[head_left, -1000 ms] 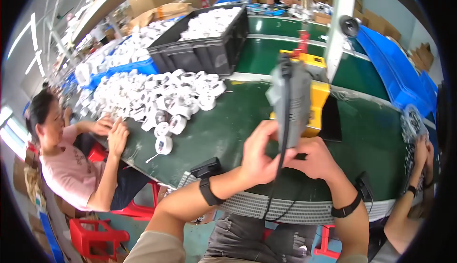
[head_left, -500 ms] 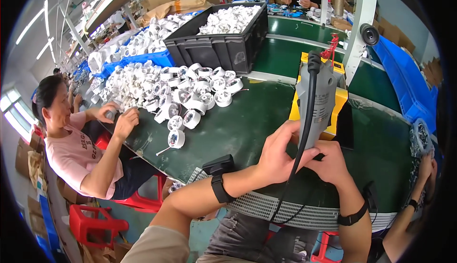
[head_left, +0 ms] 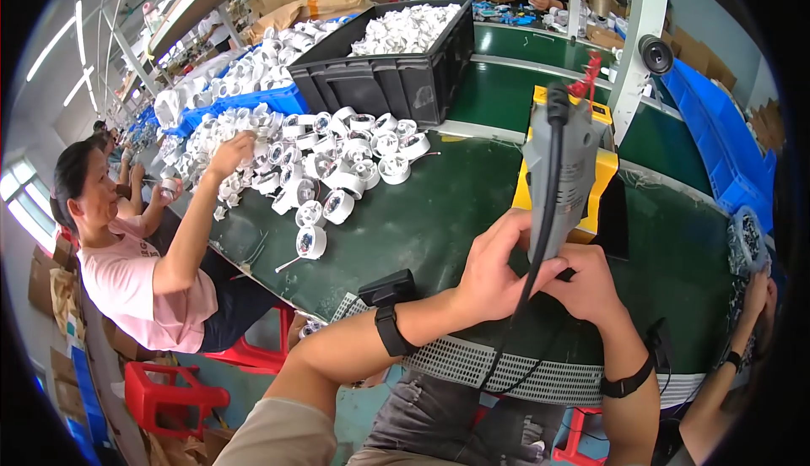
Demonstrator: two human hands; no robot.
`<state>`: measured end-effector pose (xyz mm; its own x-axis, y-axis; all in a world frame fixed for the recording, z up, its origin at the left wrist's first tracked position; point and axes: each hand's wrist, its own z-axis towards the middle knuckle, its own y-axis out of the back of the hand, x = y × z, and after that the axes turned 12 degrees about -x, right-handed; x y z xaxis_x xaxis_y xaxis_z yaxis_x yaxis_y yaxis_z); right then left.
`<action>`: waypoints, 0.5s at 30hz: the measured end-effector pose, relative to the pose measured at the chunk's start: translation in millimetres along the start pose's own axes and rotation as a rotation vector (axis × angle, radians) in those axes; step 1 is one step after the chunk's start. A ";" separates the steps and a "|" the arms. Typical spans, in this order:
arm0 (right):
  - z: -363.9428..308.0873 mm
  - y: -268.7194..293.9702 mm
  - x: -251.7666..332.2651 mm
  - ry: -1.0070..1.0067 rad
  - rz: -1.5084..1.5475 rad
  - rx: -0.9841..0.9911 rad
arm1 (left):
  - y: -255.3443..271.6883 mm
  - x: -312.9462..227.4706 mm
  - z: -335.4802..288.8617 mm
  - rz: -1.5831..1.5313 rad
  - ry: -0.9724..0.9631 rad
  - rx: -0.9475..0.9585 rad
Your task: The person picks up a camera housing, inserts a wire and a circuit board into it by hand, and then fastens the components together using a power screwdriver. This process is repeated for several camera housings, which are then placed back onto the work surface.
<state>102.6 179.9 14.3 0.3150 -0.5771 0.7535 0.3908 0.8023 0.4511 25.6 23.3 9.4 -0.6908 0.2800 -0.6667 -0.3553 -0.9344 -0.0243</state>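
A grey corded power tool (head_left: 560, 175) stands upright in front of a yellow stand (head_left: 601, 183), its black cable running down toward me. My left hand (head_left: 498, 268) is at the tool's lower end, thumb and fingers bent inward. Close on the other side, my right hand (head_left: 588, 284) has its fingers curled in, and the two hands meet below the tool. Whatever they pinch is hidden behind the fingers and the tool. Red wire (head_left: 588, 73) hangs above the stand.
To the left lie many round white housings (head_left: 337, 204) on the green table (head_left: 405, 251). Behind them stand a black bin (head_left: 371, 86) and a blue bin (head_left: 283, 101) of white parts. A co-worker (head_left: 148, 280) sits at left; another person's arm (head_left: 717, 382) is at right.
The co-worker at left has reached one hand up and over the pile of white parts. My hands and the grey tool stay almost where they were.
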 end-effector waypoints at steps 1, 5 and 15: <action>0.3 1.0 0.5 -0.036 -0.008 0.033 | -0.2 0.9 -0.6 -0.001 -0.002 -0.001; -1.7 -0.2 4.3 -0.093 0.049 0.082 | -1.2 -0.9 -2.1 0.094 -0.013 0.062; 0.6 3.7 0.6 0.030 -0.057 0.057 | -0.9 -3.2 -3.1 0.117 0.096 0.147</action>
<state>103.8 182.6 16.7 0.3194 -0.6257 0.7117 0.3596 0.7748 0.5199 30.0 22.6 9.3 -0.6719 0.1425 -0.7268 -0.3689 -0.9153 0.1615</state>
